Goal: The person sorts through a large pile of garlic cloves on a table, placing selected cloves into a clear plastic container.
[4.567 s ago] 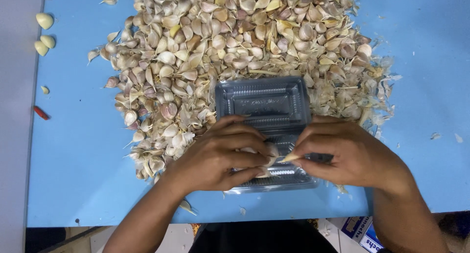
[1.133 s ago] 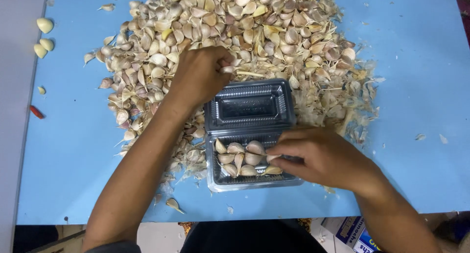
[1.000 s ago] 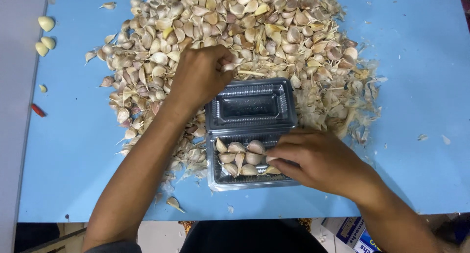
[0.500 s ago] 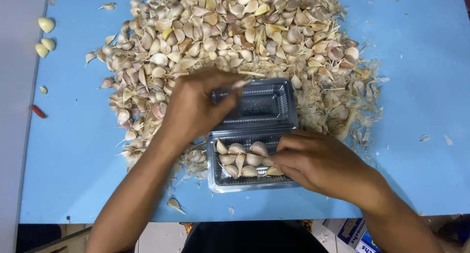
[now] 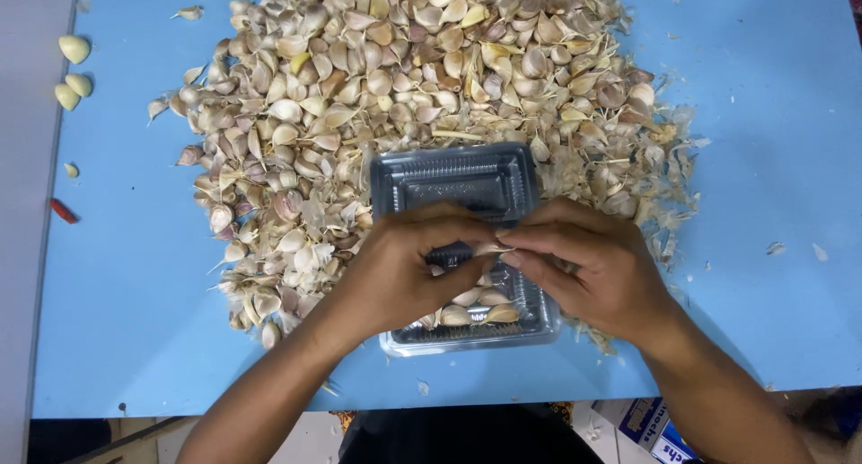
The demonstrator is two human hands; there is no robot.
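Pale garlic clove [image 5: 492,247] is pinched between fingertips of left hand [image 5: 409,271] and right hand [image 5: 593,267], directly above the clear plastic tray [image 5: 453,181].

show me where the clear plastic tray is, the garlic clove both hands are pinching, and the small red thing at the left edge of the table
clear plastic tray [image 5: 453,179], head view, on its ridged open lid.
garlic clove [image 5: 489,247], head view, on the pale tip between the fingertips.
small red thing [image 5: 63,211], head view, on its middle.
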